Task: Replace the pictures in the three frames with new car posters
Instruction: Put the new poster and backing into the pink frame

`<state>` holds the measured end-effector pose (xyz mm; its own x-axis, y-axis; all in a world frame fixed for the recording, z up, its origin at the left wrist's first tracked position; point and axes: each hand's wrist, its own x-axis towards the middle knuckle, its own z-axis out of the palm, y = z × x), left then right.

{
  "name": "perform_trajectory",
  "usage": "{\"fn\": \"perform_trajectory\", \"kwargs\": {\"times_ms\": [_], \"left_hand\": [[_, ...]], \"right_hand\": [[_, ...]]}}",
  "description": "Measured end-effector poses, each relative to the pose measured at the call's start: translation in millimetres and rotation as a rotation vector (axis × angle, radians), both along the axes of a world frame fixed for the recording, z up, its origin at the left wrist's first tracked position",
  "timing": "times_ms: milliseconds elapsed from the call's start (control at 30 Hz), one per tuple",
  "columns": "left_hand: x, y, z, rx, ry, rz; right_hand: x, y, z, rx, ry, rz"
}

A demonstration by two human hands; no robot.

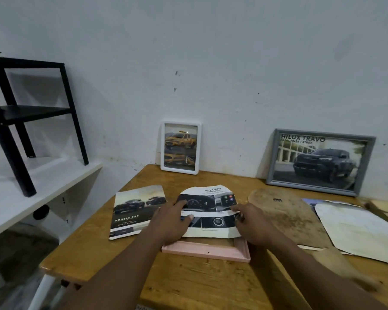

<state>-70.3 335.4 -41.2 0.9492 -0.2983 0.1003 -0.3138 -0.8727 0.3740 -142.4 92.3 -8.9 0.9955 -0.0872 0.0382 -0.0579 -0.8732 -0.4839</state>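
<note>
Glossy, arch-topped poster (207, 211) lies across the flat pink frame (205, 251) on the wooden table (199, 285). Left hand (171, 222) presses it, fingers straight and spread. Right hand (253, 224) meets its right edge; blurred, grip cannot be told.

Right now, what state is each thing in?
White frame: leaning on wall, filled.
Grey frame: leaning on wall, filled.
Pink frame: flat on table.
Arched poster: lying over pink frame.
Double Cab poster: loose on table.
Backing board: loose on table.
Left hand: pressing arched poster.
Right hand: at its edge, grip unclear.
</note>
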Motion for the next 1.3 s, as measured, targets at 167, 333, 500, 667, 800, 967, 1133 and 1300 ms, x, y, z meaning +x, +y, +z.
{"fn": "perform_trajectory", "kwargs": {"times_ms": [167, 333, 500, 667, 800, 967, 1133, 1300], "left_hand": [[-0.7, 7.8, -1.4, -0.065, -0.057, 0.028], [0.6, 16.2, 4.5, -0.163, -0.059, 0.04], [-3.5, 12.5, -0.8, -0.221, -0.101, 0.061], [-7.6, 9.2, -6.2, -0.271, -0.099, 0.039], [-7.2, 9.0, -7.5, -0.237, -0.114, -0.005], [-9.2, 1.9, -11.3, -0.243, -0.138, 0.004], [-9.0, -9.4, -10.3, -0.226, -0.11, -0.011], [-1.0, -19.4, -7.0, -0.27, -0.096, 0.035]], "right_hand": [[-5.5, -2.8, -2.5, -0.041, -0.037, 0.022], [-2.2, 4.1, -1.9, -0.181, -0.082, -0.008], [2.4, 9.1, -8.3, -0.086, -0.088, 0.029], [2.0, 9.1, -14.6, -0.118, -0.181, -0.017], [0.7, 9.8, -21.3, -0.141, -0.179, -0.036], [0.2, 17.6, -31.8, -0.126, -0.174, 0.037], [1.4, 11.6, -32.2, -0.165, -0.17, 0.023], [1.4, -2.2, -27.7, -0.116, -0.199, -0.048]]}}
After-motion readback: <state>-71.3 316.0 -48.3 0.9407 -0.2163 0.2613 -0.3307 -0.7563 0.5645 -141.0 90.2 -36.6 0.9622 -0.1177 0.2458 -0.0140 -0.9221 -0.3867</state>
